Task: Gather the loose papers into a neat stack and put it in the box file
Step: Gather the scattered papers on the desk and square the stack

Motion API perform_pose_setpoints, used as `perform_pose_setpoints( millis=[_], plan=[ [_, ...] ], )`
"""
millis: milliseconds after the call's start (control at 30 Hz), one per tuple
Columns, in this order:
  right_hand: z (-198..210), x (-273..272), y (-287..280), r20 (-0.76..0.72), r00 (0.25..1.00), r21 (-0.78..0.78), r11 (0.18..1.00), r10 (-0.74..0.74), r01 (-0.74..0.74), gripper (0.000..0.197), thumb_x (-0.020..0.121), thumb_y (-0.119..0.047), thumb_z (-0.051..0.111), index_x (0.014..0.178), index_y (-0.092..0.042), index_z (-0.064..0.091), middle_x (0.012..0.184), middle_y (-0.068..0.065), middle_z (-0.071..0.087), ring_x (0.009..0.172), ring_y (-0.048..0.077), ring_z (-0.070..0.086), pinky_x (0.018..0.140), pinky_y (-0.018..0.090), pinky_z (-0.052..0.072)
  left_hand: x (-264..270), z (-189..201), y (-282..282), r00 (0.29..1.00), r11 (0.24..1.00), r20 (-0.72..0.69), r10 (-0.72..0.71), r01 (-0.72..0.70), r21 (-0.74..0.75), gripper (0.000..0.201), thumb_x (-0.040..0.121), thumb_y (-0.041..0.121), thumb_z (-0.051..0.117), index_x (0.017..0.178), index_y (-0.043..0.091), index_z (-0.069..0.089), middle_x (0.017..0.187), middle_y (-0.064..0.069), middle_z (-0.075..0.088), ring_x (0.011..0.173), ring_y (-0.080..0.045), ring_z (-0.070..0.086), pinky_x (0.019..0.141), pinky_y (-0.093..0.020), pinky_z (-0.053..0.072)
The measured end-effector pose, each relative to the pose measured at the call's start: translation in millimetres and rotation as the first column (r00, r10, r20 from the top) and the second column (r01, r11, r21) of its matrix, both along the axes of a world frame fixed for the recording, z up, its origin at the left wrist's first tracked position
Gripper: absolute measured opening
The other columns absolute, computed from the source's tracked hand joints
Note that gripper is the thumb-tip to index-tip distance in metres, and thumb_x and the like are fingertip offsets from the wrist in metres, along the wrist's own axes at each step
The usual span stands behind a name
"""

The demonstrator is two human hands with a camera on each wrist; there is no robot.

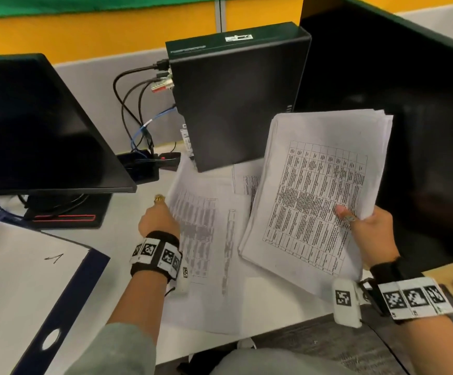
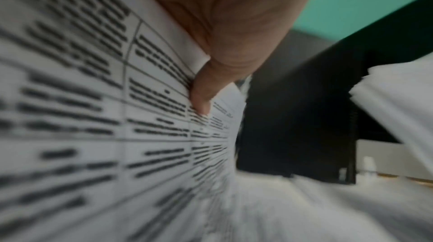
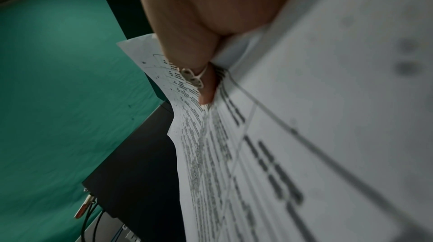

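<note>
The right hand (image 1: 368, 228) holds a stack of papers (image 1: 320, 185) up over the desk (image 1: 128, 236), thumb on top. The left hand (image 1: 159, 219) pinches the edge of a loose sheet (image 1: 206, 239) beside it. The open box file (image 1: 30, 280) lies at the far left.

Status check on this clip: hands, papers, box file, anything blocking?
Right hand grips gathered stack, lifted. Left hand pinches loose sheet on desk; more sheets under it. Box file open at left, nothing blocking it.
</note>
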State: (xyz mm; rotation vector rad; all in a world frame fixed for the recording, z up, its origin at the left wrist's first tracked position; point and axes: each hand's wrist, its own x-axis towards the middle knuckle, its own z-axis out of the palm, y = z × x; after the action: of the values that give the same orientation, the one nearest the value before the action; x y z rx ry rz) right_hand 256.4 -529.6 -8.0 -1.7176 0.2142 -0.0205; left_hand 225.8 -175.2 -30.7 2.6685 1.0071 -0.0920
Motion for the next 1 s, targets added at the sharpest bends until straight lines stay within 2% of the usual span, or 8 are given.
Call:
perform_pose_setpoints(
  millis=[167,333,467,600,767,900,967,1000],
  plan=[
    [9,-1,2,0.048,0.999,-0.037,0.999,0.013,-0.011,0.031,0.084,-0.008,0.062,0.114,-0.011,0.056,0.097,-0.005,0.061,0.086,0.002,0.057,0.081,0.034,0.046,-1,66,-22,0.995,0.983,0.077,-0.062,0.048,0.175,0.036,0.087,0.005,0.053,0.122,0.005,0.044,0.102,-0.015,0.063,0.093,-0.034,0.062,0.073,-0.040,0.049],
    [15,2,4,0.086,0.996,-0.074,0.997,0.002,0.005,0.038,0.083,-0.008,0.064,0.120,-0.002,0.055,0.108,0.005,0.059,0.098,0.020,0.057,0.087,0.037,0.045,-12,121,-38,0.963,0.978,0.268,-0.014,-0.042,0.203,0.018,0.090,0.007,0.052,0.107,0.003,0.050,0.089,-0.018,0.058,0.092,-0.042,0.059,0.064,-0.038,0.034],
    [22,6,4,0.134,0.991,-0.111,0.994,-0.004,0.019,0.039,0.083,-0.007,0.064,0.120,0.001,0.055,0.108,0.005,0.058,0.101,0.020,0.055,0.089,0.037,0.045,-20,143,-35,0.827,0.999,0.561,0.036,-0.024,-0.028,0.028,0.089,0.015,0.058,0.114,0.008,0.050,0.111,-0.019,0.062,0.102,-0.039,0.059,0.078,-0.042,0.047],
    [27,5,3,0.184,0.982,-0.097,0.993,-0.045,0.064,0.034,0.084,-0.008,0.064,0.116,-0.003,0.058,0.103,0.002,0.059,0.094,0.016,0.058,0.085,0.033,0.046,-18,125,-19,0.672,0.930,0.704,0.228,0.064,-0.362,0.033,0.087,0.008,0.059,0.119,0.007,0.049,0.121,-0.010,0.058,0.109,-0.021,0.057,0.086,-0.027,0.045],
    [31,3,3,0.264,0.963,-0.103,0.991,-0.052,0.082,0.021,0.086,-0.013,0.063,0.106,-0.009,0.060,0.099,0.005,0.061,0.087,0.011,0.059,0.076,0.026,0.047,-9,50,-29,0.703,0.775,0.571,0.424,0.044,-0.630,0.043,0.086,0.007,0.061,0.126,0.008,0.045,0.119,-0.008,0.057,0.107,-0.020,0.055,0.090,-0.030,0.045],
    [19,5,16,0.221,0.975,-0.208,0.975,-0.035,0.082,0.005,0.085,-0.010,0.064,0.084,-0.007,0.059,0.080,0.010,0.059,0.074,0.020,0.058,0.059,0.017,0.044,-13,-14,-45,0.931,0.335,0.068,0.357,-0.059,-0.940,0.058,0.082,0.022,0.069,0.131,0.013,0.040,0.127,-0.010,0.055,0.109,-0.025,0.057,0.100,-0.044,0.043],
    [7,4,23,0.189,0.982,-0.252,0.965,-0.025,0.073,0.026,0.085,-0.003,0.063,0.066,-0.017,0.053,0.068,0.002,0.054,0.063,0.013,0.053,0.051,0.008,0.039,-14,-27,-57,0.969,0.330,-0.055,0.239,-0.134,-0.935,0.075,0.080,0.022,0.070,0.142,0.010,0.030,0.146,-0.015,0.038,0.129,-0.030,0.043,0.108,-0.040,0.034],
    [5,3,26,0.174,0.985,-0.279,0.958,-0.019,0.068,0.034,0.085,-0.001,0.062,0.062,-0.022,0.050,0.065,-0.003,0.051,0.060,0.009,0.050,0.049,0.008,0.038,-12,-32,-60,0.977,0.422,-0.070,0.202,-0.151,-0.894,0.077,0.084,0.018,0.067,0.144,0.005,0.022,0.150,-0.015,0.031,0.135,-0.029,0.035,0.109,-0.037,0.030]
  ],
)
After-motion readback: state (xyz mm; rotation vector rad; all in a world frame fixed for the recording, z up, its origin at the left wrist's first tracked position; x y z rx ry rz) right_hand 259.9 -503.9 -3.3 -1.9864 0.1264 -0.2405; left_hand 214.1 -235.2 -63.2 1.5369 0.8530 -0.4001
